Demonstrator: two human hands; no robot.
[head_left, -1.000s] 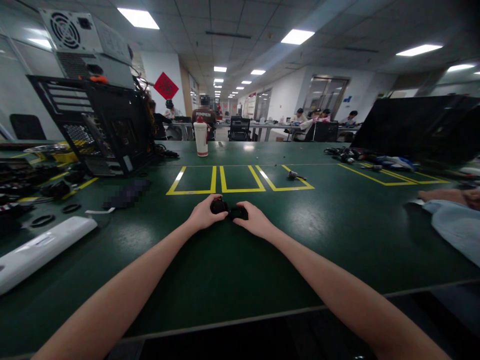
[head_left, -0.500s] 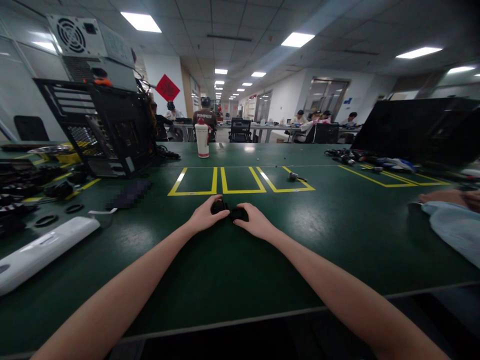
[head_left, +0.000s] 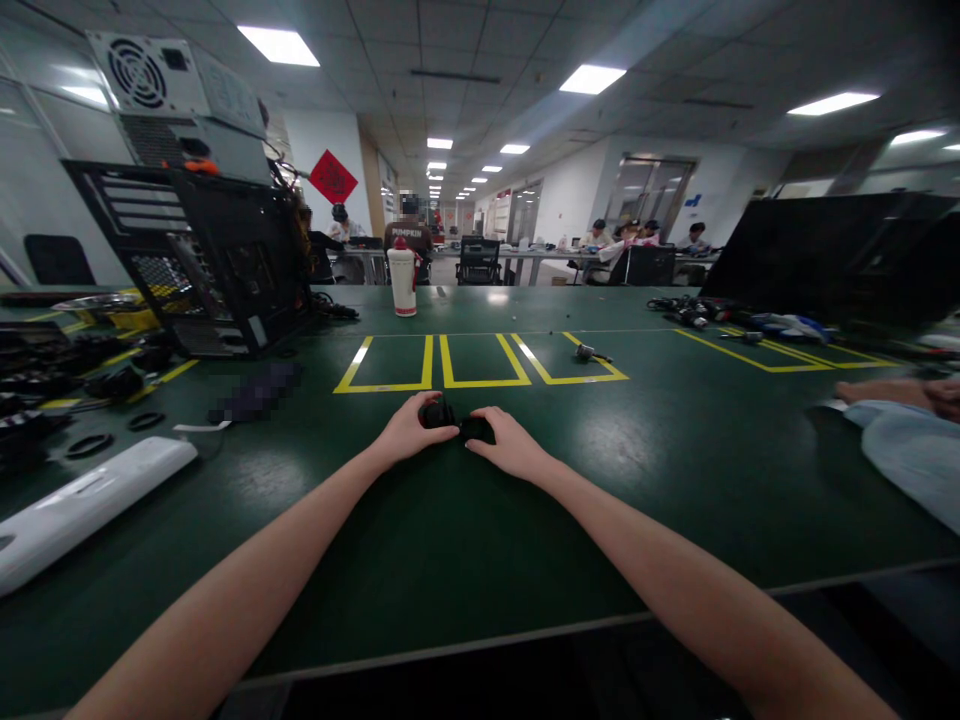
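My left hand (head_left: 411, 430) curls its thumb and fingers around a black rounded part (head_left: 438, 413), just in front of the yellow tape outlines. Facing it, my right hand (head_left: 511, 442) grips a second black part (head_left: 477, 430), which looks flatter. The two dark pieces sit close together over the green tabletop (head_left: 465, 540); whether they touch or are joined, I cannot tell. Beyond my hands, a small metal-and-black part (head_left: 585, 352) lies inside the right tape outline (head_left: 577, 378).
On the left stand a white power strip (head_left: 97, 505), black rings (head_left: 90, 445) and an open computer case (head_left: 217, 260). A white cup (head_left: 403, 280) is at the back. To the right are cables (head_left: 686, 310), a large black panel (head_left: 825, 250) and another person's sleeve (head_left: 907, 445).
The view shifts very slightly. Both hands keep their hold on the black parts in nearly the same place.
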